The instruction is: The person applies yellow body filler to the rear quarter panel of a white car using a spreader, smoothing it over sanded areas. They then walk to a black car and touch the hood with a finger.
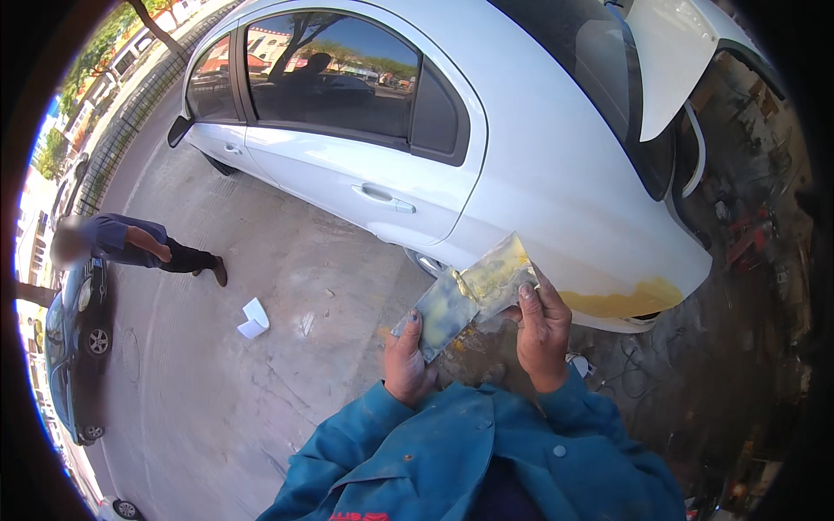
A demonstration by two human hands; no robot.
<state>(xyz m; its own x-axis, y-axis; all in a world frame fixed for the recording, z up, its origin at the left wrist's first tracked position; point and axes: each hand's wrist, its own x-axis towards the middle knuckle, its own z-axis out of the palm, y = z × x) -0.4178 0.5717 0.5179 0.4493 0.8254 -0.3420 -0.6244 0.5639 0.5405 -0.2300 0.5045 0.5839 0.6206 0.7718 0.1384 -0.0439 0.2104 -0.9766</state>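
My left hand point(408, 362) grips a flat, bluish, translucent putty spreader point(438, 314), with the thumb on its upper face. In my right hand point(544, 334) is a second pale, flat putty spreader point(499, 267), smeared with yellow paste. The two spreaders meet or overlap in front of my chest. A ridge of yellow putty point(467, 286) sits where they come together. Just beyond my right hand, a yellow putty patch point(621, 300) covers the lower rear corner of the white car point(530, 165). Both hands are closed, and some fingers are hidden beneath the spreaders.
The car's side stands close in front, its trunk lid point(673, 52) raised. Folded white paper point(254, 319) lies on the concrete floor point(217, 382). A person point(139, 243) stands at left, near a parked dark car point(82, 339). Red equipment point(749, 239) and clutter fill the shaded right side.
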